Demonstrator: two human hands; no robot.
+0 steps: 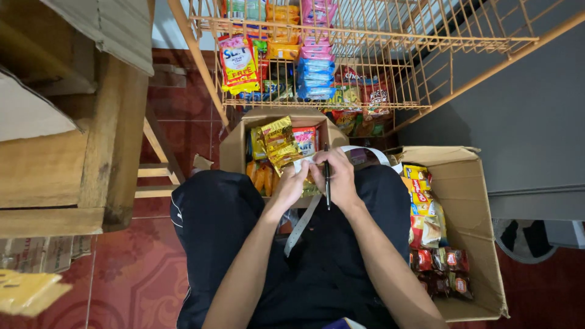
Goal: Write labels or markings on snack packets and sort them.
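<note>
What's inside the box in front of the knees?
The box holds yellow snack packs, a red-and-white pack and orange packets. The left hand and right hand, holding a pen, cover its near part; the bottom is hidden.

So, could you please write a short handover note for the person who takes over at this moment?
Left hand: holds the top of a long white paper strip over the lap.
Right hand: grips a black pen, also touching the strip.
Front box: open, with yellow and orange snack packs.
Right box: open, partly filled with packets.
Wire rack: already holds packets.
Both boxes are still not emptied.
</note>
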